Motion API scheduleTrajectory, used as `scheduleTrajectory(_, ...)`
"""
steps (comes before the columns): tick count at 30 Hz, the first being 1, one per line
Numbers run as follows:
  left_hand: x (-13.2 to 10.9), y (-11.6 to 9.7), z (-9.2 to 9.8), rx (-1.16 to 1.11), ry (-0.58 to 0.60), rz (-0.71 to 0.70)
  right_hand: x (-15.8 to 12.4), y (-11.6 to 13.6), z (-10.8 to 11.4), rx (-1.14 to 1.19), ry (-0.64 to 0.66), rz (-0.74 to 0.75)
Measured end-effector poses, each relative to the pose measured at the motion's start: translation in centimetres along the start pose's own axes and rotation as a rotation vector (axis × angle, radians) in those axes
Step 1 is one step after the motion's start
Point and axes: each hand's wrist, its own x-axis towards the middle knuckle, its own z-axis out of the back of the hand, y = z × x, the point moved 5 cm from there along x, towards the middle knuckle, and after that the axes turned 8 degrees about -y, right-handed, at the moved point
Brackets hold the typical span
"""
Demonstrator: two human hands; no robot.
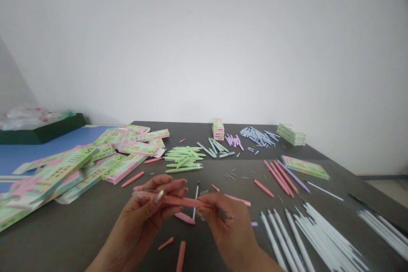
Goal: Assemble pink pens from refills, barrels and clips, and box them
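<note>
A coral pen point(181, 201) lies level between my two hands in the middle of the view. My left hand point(140, 214) is closed round its left part, where a clear piece also shows. With thumb and forefinger, my right hand point(231, 225) pinches the pen's right end, whose tip is hidden. Under the hands are a white refill point(195, 204) with a dark tip and a pink pen part point(185, 218). Nearer to me lie a small coral piece point(166, 243) and a coral barrel point(181, 257). Another coral part point(238, 200) shows behind the right hand.
Printed cartons point(127, 165) are heaped at left, near a dark green tray point(57, 129). Green pens point(183, 157), purple parts point(235, 141) and blue parts point(258, 137) form piles farther back. White refills point(325, 233) spread at right, near coral barrels point(280, 178) and a carton point(305, 167).
</note>
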Motion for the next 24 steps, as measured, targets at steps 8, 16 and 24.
scheduleTrajectory(8,-0.8,-0.4,-1.8,0.045,0.195,0.082,-1.5,-3.4,-4.4,0.457,0.429,-0.573)
scheduleTrajectory(16,-1.0,0.6,-2.5,-0.219,0.213,0.44,-2.8,-2.5,-5.9,0.629,0.682,-0.798)
scheduleTrajectory(24,-0.8,0.8,-1.6,-0.323,0.129,0.455,-2.8,-2.1,-5.2,0.653,0.685,-0.787)
